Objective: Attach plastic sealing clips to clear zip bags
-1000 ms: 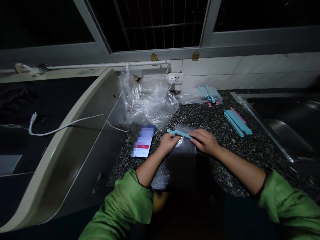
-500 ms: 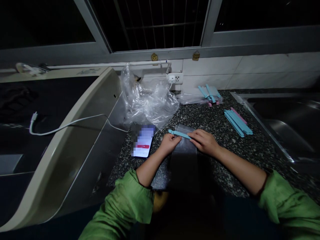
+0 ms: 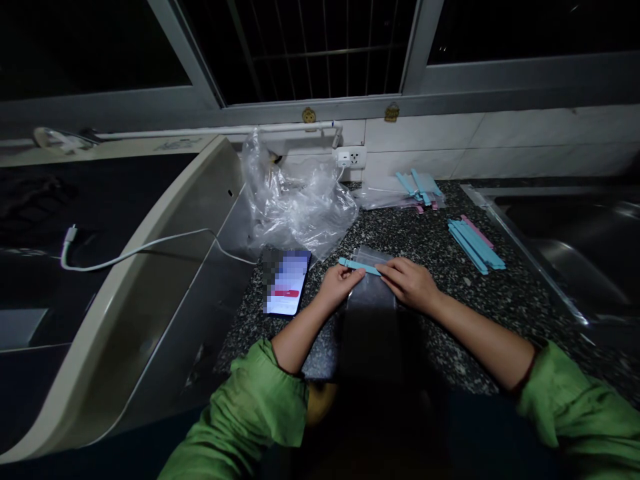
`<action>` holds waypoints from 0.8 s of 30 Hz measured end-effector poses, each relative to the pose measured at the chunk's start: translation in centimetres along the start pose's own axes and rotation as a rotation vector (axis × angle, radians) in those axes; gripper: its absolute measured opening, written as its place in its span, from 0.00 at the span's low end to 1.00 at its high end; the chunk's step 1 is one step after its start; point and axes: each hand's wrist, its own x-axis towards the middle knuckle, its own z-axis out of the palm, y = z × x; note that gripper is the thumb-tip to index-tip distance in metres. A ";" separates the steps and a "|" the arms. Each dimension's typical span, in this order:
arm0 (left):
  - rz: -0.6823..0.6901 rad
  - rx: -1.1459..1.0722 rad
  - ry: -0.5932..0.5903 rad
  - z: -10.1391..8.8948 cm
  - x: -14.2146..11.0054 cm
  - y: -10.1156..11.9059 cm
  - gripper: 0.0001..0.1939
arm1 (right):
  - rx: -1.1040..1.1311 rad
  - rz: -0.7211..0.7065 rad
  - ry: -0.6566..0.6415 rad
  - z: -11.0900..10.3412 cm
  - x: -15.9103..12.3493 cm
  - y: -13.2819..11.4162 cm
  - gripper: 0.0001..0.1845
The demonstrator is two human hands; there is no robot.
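Observation:
A light-blue bag sealing clip point(image 3: 350, 264) lies slantwise between my hands. My left hand point(image 3: 336, 288) is closed on it, the thumb pressed along its front near the middle. The clip's right end is pinched by the fingers of my right hand point(image 3: 413, 283). Under the clip is a clear plastic bag point(image 3: 371, 293), its upper edge showing beyond my fingers. Whether the clip is fastened round the bag I cannot tell. Several blue clips point(image 3: 475, 247) and a pink one point(image 3: 477, 231) are stacked to the right.
A lit phone point(image 3: 289, 283) lies left of my hands on the speckled counter point(image 3: 425, 233). Behind it sits a crumpled plastic bag point(image 3: 305, 207). Clear packets point(image 3: 385, 195) with more clips are near the wall socket point(image 3: 354, 157). A sink point(image 3: 565, 260) borders the right; a white cable point(image 3: 150, 243) crosses the left.
My left thumb has slid slightly right along the clip. The clip and the bag have shifted a little to the right. My right hand has barely moved.

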 end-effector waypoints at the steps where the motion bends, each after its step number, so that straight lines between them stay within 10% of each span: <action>1: 0.016 -0.017 0.030 0.0 0.1 -0.1 0.19 | -0.013 0.000 -0.012 0.0 0.0 0.0 0.12; 7: 0.089 0.001 0.135 -0.4 0.5 -0.6 0.22 | 0.039 0.062 -0.060 -0.4 0.0 -0.2 0.13; 12: 0.133 0.065 0.051 -0.6 0.4 -0.3 0.20 | 0.379 0.486 0.061 -0.7 0.1 1.0 0.28; 17: 0.178 0.105 -0.042 -0.7 0.2 0.1 0.19 | 1.010 0.754 -0.354 -0.6 0.3 2.0 0.32; 24: 0.189 0.127 -0.119 -1.1 0.3 0.3 0.20 | 1.085 0.845 -0.537 -1.0 0.5 1.1 0.24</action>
